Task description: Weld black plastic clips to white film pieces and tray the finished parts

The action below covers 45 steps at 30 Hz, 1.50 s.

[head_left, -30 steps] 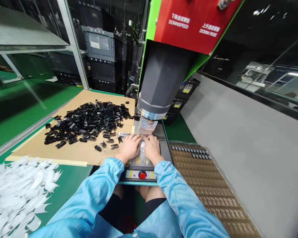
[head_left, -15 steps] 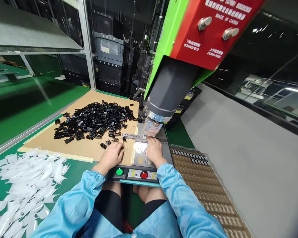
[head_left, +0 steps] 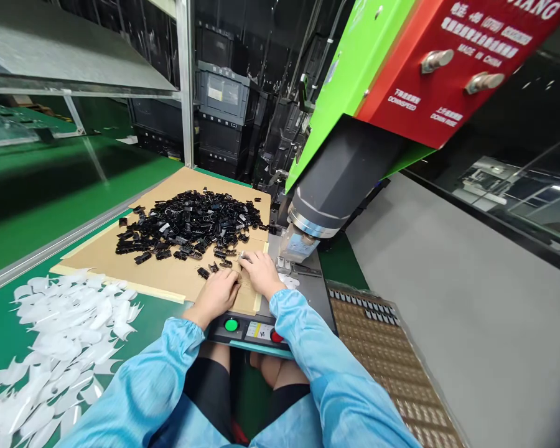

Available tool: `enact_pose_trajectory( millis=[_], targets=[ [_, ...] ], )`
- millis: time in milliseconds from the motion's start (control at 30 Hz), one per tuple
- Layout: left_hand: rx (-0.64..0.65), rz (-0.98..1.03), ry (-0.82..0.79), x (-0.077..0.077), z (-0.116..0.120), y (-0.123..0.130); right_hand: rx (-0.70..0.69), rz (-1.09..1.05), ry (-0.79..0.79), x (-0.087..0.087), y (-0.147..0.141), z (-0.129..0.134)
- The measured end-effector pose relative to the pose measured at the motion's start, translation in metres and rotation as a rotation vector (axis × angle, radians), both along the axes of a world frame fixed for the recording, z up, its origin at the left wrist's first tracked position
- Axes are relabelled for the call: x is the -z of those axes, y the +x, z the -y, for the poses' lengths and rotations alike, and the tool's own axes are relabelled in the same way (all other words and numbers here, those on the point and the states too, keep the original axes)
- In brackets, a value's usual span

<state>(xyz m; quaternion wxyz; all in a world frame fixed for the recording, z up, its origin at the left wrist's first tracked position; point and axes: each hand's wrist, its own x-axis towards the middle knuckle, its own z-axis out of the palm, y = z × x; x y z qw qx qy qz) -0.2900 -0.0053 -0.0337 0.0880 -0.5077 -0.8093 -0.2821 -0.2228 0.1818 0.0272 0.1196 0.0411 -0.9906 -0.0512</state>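
Observation:
My left hand [head_left: 218, 291] rests on the brown cardboard [head_left: 168, 277], just in front of a few loose black plastic clips [head_left: 203, 272]. Its fingers are curled together, hiding whatever lies beneath them. Beside it, my right hand [head_left: 262, 274] reaches over the cardboard's right edge with fingers bent. A small greyish piece shows at its fingertips, too small to name. To the right, the press head [head_left: 298, 244] stands above a metal fixture [head_left: 284, 264] holding small pale parts. White film pieces [head_left: 290, 282] lie on the machine's plate, partly covered by my right arm.
A heap of black clips [head_left: 191, 218] covers the cardboard's middle. White film pieces [head_left: 70, 330] are piled on the green table at left. The machine's front panel has a green button [head_left: 231, 325] and a red button [head_left: 276, 336]. A brown tray [head_left: 378, 348] stands at right.
My right hand has moved left from the fixture under the press head to the cardboard, near my left hand. The left hand stays about in place. The view has shifted slightly.

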Motion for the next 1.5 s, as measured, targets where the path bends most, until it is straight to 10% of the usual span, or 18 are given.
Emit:
enact_pose_trajectory(
  millis=[500, 800, 1067, 1300, 1500],
  targets=[
    [-0.042, 0.114, 0.122, 0.008, -0.005, -0.002, 0.091, 0.073, -0.156, -0.001, 0.035, -0.002],
    [-0.043, 0.097, 0.124, 0.011, 0.002, 0.000, 0.274, -0.344, -0.595, 0.011, 0.146, -0.040],
    [0.029, 0.185, 0.250, -0.023, -0.052, 0.014, 0.540, -0.415, -0.417, 0.054, 0.230, -0.087],
    [0.104, 0.175, 0.199, -0.028, -0.142, 0.023, 0.522, -0.466, -0.481, 0.044, 0.210, -0.087],
    [0.136, 0.020, 0.076, -0.024, -0.146, 0.025, 0.525, -0.499, -0.497, 0.024, 0.133, -0.083]
  ],
)
